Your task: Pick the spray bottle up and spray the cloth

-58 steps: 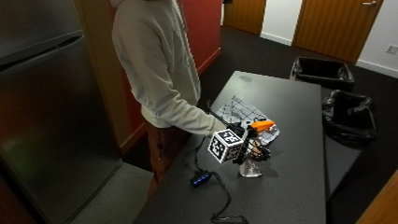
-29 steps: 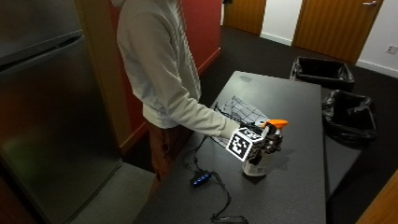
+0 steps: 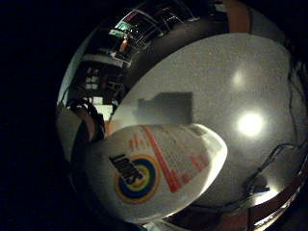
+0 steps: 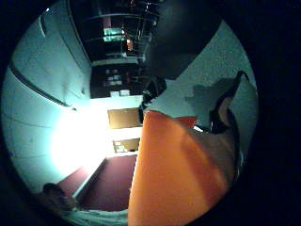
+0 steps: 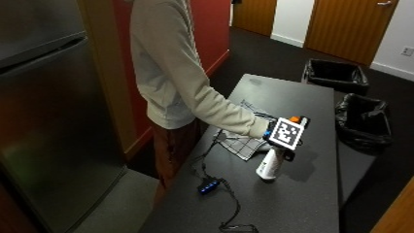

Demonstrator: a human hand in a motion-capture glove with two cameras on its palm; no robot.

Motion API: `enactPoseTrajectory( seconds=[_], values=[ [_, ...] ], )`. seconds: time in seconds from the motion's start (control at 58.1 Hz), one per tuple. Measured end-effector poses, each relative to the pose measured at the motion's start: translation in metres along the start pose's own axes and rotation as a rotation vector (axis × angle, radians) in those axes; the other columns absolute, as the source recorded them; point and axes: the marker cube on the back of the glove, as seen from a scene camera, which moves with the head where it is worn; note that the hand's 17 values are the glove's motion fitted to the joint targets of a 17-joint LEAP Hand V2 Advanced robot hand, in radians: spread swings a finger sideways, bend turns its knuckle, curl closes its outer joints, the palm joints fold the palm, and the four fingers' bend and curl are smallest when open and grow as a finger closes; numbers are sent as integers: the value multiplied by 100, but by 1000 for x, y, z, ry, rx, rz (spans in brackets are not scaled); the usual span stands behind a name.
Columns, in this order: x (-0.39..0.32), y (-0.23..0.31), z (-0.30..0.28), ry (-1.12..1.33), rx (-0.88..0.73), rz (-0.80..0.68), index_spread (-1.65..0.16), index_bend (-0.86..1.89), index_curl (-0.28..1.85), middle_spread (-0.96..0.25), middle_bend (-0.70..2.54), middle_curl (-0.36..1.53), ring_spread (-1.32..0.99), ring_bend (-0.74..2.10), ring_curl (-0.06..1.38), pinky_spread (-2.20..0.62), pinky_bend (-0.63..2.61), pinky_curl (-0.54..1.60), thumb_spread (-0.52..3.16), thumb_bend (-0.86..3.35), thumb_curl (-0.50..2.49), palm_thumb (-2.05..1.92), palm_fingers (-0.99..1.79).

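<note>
Right hand [image 5: 277, 137] grips spray bottle [image 5: 269, 165] at neck, base looks just off bench [image 5: 304, 97], hard to tell. Cloth [image 5: 240, 141] beside it. Turn nozzle twd cloth, keep upright, then squeeze trigger.

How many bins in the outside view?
2: one black bin on the floor past the table's far end, another black-lined bin on the floor beside the table's edge. Others may sit out of frame.

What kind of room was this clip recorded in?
Probably a shared kitchen or break area in an office-type building. A tall stainless-steel refrigerator stands beside the long dark grey table, two black-lined waste bins sit on the dark floor, and orange-brown wooden doors line the far wall.
</note>
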Motion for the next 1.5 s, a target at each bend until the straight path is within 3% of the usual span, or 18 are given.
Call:
enactPoseTrajectory(
  seconds=[0.052, 0.121, 0.224, 0.482, 0.637, 0.706, 0.81, 0.896, 0.947, 1.051, 1.137, 1.309, 1.498],
  values=[
    [2, -14, 3, 182, 44, -22, -20, 39, 52, -15, 54, 51, -17, 55, 44, -21, 29, 37, 22, -3, 67, 98, 143],
    [-20, -11, 10, 301, -45, -48, -19, 42, 53, -15, 55, 51, -17, 58, 46, -21, 31, 38, 16, -3, 68, 97, 143],
    [-58, 10, 16, 500, -218, -94, -18, 44, 54, -15, 57, 52, -16, 63, 47, -21, 33, 39, 11, -3, 69, 96, 143],
    [-124, 78, 33, 995, -343, -203, -18, 47, 55, -14, 61, 53, -16, 66, 49, -21, 36, 40, 7, -3, 72, 95, 141],
    [-124, 102, 58, 1264, -310, -105, -17, 48, 55, -15, 62, 52, -16, 67, 49, -21, 37, 40, 6, -3, 73, 95, 140],
    [-122, 113, 78, 1259, -373, -180, -16, 48, 55, -14, 63, 52, -16, 68, 49, -21, 37, 39, 6, -3, 73, 95, 140],
    [-113, 117, 102, 1344, -316, -98, -16, 48, 55, -14, 63, 52, -16, 68, 49, -21, 37, 39, 5, -3, 74, 94, 140],
    [-111, 124, 110, 1333, -395, -166, -16, 48, 55, -14, 63, 52, -16, 68, 49, -21, 38, 39, 5, -3, 74, 94, 140],
    [-112, 123, 119, 1331, -338, -91, -16, 48, 55, -15, 64, 52, -16, 68, 49, -21, 38, 39, 5, -3, 74, 94, 140],
    [-115, 127, 104, 1361, -400, -166, -16, 49, 54, -15, 63, 52, -16, 68, 49, -21, 38, 39, 5, -3, 75, 94, 140],
    [-123, 123, 106, 1386, -307, -75, -16, 49, 54, -15, 64, 52, -16, 68, 48, -21, 38, 39, 5, -3, 75, 94, 140],
    [-140, 129, 94, 1351, -371, -185, -16, 49, 54, -15, 64, 52, -16, 68, 48, -22, 38, 39, 5, -3, 75, 94, 140],
    [-142, 129, 100, 1303, -332, -162, -16, 49, 54, -14, 64, 52, -16, 68, 48, -22, 38, 39, 5, -3, 76, 94, 140]
  ],
)
